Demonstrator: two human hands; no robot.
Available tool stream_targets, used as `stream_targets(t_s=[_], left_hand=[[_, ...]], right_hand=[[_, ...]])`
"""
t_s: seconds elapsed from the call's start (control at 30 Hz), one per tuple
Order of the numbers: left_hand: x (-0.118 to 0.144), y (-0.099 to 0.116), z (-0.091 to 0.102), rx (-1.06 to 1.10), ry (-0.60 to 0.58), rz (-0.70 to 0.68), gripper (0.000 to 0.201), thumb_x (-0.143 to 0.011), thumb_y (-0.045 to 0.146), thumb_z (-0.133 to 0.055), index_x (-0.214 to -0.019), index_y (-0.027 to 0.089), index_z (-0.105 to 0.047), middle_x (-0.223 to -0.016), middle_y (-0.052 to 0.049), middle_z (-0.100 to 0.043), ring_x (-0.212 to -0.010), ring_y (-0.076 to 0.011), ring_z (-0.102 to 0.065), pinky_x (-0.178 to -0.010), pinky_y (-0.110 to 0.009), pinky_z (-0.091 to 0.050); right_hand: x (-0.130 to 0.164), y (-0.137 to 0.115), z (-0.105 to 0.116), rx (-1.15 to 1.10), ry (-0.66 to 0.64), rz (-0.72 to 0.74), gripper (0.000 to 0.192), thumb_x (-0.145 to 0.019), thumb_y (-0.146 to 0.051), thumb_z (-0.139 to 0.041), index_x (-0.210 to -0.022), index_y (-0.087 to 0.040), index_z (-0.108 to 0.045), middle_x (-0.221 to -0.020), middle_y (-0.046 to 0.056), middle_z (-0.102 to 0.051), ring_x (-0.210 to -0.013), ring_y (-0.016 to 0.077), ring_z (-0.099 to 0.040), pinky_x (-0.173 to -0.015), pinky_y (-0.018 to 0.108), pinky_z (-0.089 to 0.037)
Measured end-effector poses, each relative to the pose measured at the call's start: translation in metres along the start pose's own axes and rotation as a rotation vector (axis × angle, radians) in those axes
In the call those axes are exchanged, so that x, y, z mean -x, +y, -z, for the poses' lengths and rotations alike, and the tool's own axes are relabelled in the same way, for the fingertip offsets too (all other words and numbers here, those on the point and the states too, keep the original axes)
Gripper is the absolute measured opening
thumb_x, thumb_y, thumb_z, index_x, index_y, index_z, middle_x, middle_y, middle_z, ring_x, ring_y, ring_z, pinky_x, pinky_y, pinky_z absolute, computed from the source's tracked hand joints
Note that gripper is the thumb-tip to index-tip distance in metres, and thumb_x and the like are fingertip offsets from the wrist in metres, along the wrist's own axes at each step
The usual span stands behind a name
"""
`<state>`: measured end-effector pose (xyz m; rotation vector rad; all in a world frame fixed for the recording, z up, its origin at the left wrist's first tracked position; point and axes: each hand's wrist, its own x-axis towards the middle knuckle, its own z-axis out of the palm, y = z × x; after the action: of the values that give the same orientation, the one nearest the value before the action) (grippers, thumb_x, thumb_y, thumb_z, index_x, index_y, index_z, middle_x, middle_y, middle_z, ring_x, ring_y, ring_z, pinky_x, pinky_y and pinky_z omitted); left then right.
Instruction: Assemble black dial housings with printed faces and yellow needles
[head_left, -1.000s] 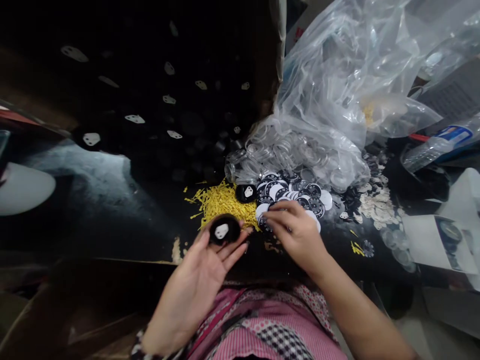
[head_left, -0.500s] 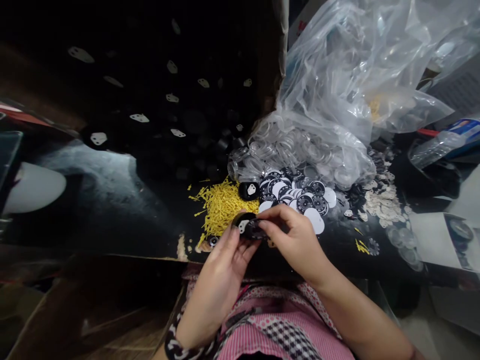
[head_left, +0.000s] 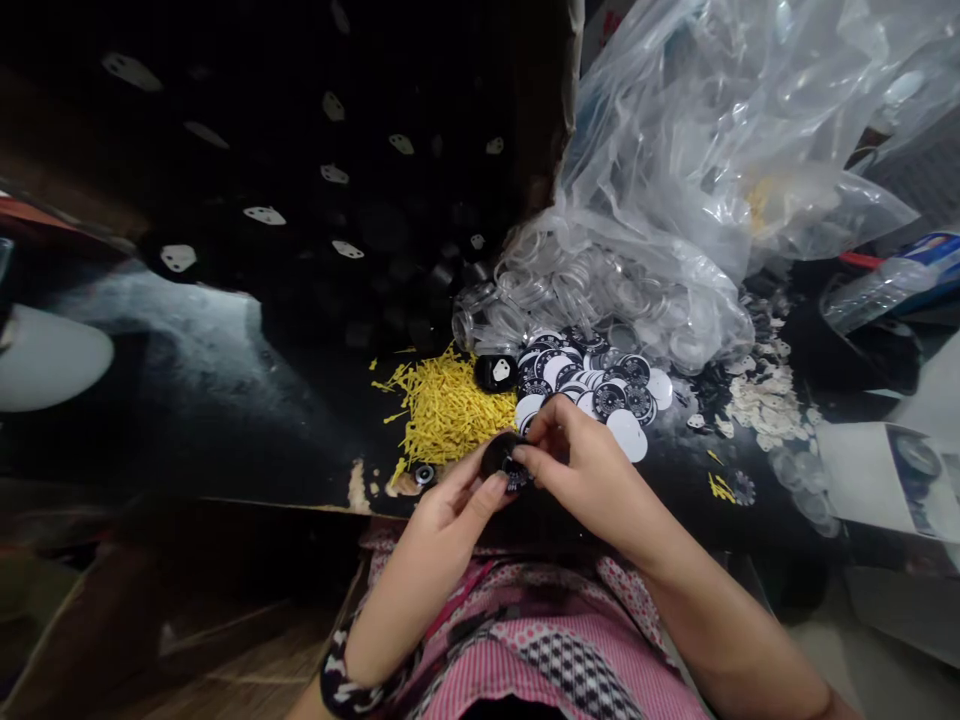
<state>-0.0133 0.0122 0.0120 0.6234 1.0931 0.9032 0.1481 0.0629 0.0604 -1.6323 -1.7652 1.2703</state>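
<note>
My left hand [head_left: 457, 505] grips a black round housing [head_left: 496, 454] by its rim, thumb towards me. A black dial disc [head_left: 517, 478] with white markings lies against the housing's near side, partly hidden by fingers. The thumb and forefinger of my right hand [head_left: 581, 465] pinch at the upper edge of this dial. Just beyond my hands sits another black round housing [head_left: 487, 378] with a small white plate in it. Beside it are a heap of yellow pointers [head_left: 450, 412] and a pile of black-and-white dial discs [head_left: 577, 378].
Clear plastic rings [head_left: 570, 295] spill from a large clear bag [head_left: 675, 130]. Small white plates [head_left: 776, 395] lie to the right, near a white box [head_left: 862, 470]. A large dark carton [head_left: 420, 60] holding black parts stands at the back left.
The dial has tilted down against the housing, and the white plate inside that housing no longer shows. My left thumb has moved to the near edge. The whole view has shifted slightly.
</note>
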Motion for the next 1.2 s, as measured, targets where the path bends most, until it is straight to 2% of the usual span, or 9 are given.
stream_targets(t_s=[0.13,0.27,0.37,0.47,0.6,0.77,0.93,1.07,1.2], left_hand=[[0.006,-0.005,0.004,-0.08,0.023,0.017,0.043,-0.082,0.04,-0.07,-0.123,0.026,-0.065,-0.132,-0.005,-0.065,-0.123,-0.0273,-0.059,-0.104,-0.038,-0.049],[0.013,-0.012,0.016,-0.173,0.099,-0.017,0.036,-0.082,0.037,-0.07,-0.115,0.025,-0.067,-0.126,-0.006,-0.068,-0.123,-0.0273,-0.059,-0.108,-0.04,-0.045],[0.015,-0.012,0.023,-0.042,0.233,0.001,0.035,-0.082,0.036,-0.07,-0.115,0.025,-0.065,-0.121,-0.005,-0.07,-0.118,-0.0271,-0.062,-0.106,-0.043,-0.046],[0.011,-0.004,0.021,0.218,0.355,-0.051,0.032,-0.083,0.031,-0.07,-0.113,0.023,-0.065,-0.12,-0.006,-0.07,-0.118,-0.0277,-0.062,-0.104,-0.045,-0.049],[0.003,0.008,0.013,0.396,0.324,-0.117,0.024,-0.087,0.028,-0.065,-0.11,0.022,-0.066,-0.119,-0.007,-0.07,-0.121,-0.0271,-0.06,-0.106,-0.046,-0.046],[0.002,0.008,0.012,0.444,0.316,-0.128,0.022,-0.09,0.03,-0.061,-0.111,0.025,-0.065,-0.12,-0.005,-0.071,-0.114,-0.0271,-0.065,-0.104,-0.049,-0.047],[0.004,0.007,0.006,0.573,0.22,0.013,0.023,-0.091,0.026,-0.059,-0.114,0.025,-0.064,-0.125,-0.005,-0.069,-0.109,-0.0285,-0.068,-0.094,-0.046,-0.055],[0.004,0.008,0.001,0.573,0.232,-0.051,0.025,-0.091,0.026,-0.06,-0.116,0.025,-0.063,-0.128,-0.005,-0.067,-0.109,-0.0287,-0.068,-0.093,-0.044,-0.056],[0.005,0.005,0.0,0.56,0.181,-0.059,0.022,-0.09,0.025,-0.062,-0.112,0.026,-0.065,-0.119,-0.004,-0.071,-0.105,-0.0255,-0.07,-0.093,-0.044,-0.056]], right_hand=[[0.013,0.005,-0.005,-0.032,-0.109,-0.009,0.018,-0.084,-0.02,-0.061,-0.101,-0.02,-0.055,-0.082,-0.001,-0.062,-0.068,0.0122,-0.057,-0.061,0.025,-0.044],[0.017,0.009,-0.012,0.0,-0.186,0.077,0.023,-0.086,-0.011,-0.054,-0.107,-0.018,-0.059,-0.093,0.001,-0.069,-0.076,0.0123,-0.063,-0.07,0.026,-0.047],[0.004,0.007,-0.019,0.277,-0.127,0.189,0.012,-0.091,-0.016,-0.055,-0.099,-0.018,-0.064,-0.097,0.003,-0.072,-0.088,0.0186,-0.065,-0.081,0.034,-0.044],[-0.014,0.002,-0.03,0.678,-0.022,0.265,0.013,-0.094,-0.021,-0.053,-0.095,-0.015,-0.065,-0.092,0.008,-0.071,-0.087,0.0261,-0.064,-0.079,0.041,-0.038],[-0.027,-0.001,-0.043,0.884,0.01,0.336,0.017,-0.095,-0.025,-0.051,-0.093,-0.013,-0.063,-0.09,0.01,-0.069,-0.082,0.0276,-0.062,-0.074,0.041,-0.034],[-0.027,0.004,-0.038,0.722,0.033,0.297,0.013,-0.095,-0.025,-0.053,-0.09,-0.016,-0.061,-0.089,0.005,-0.07,-0.084,0.0228,-0.062,-0.075,0.036,-0.031],[-0.022,0.007,-0.029,0.458,0.032,0.23,0.004,-0.09,-0.019,-0.061,-0.086,-0.018,-0.061,-0.085,0.0,-0.069,-0.08,0.0173,-0.061,-0.075,0.032,-0.031],[-0.021,0.004,-0.024,0.351,0.019,0.195,0.012,-0.091,-0.021,-0.062,-0.08,-0.019,-0.062,-0.08,-0.001,-0.068,-0.076,0.0152,-0.059,-0.074,0.03,-0.032],[-0.018,0.002,-0.02,0.339,-0.007,0.21,0.013,-0.093,-0.023,-0.061,-0.082,-0.02,-0.067,-0.082,-0.001,-0.067,-0.08,0.0156,-0.059,-0.075,0.031,-0.034]])
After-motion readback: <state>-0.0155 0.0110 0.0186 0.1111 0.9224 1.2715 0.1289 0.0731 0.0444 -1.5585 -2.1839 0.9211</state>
